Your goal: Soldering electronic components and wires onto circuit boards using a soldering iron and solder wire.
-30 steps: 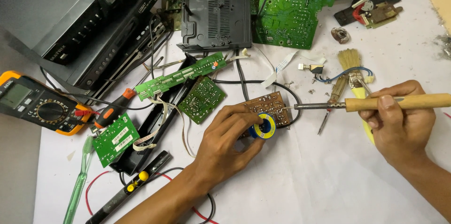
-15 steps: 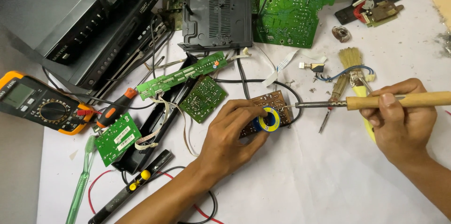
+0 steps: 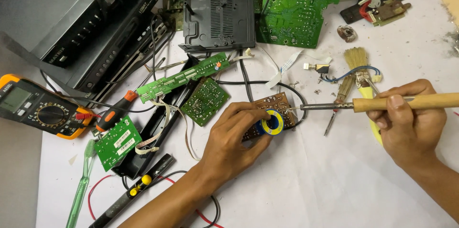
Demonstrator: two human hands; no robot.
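Brown circuit board on white table, pinned under left hand, fingers closed on blue-yellow solder spool. Soldering iron gripped firmly in right hand, tip at board edge.

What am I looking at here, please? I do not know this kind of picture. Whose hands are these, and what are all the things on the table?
The camera sits on a person's head and looks down at that person's own hands. The right hand holds a soldering iron by its wooden handle, tip pointing at a small brown circuit board. The left hand rests on that board, fingers around a blue and yellow solder reel. On the white table lie green circuit boards, an orange multimeter, a brush and a screwdriver.
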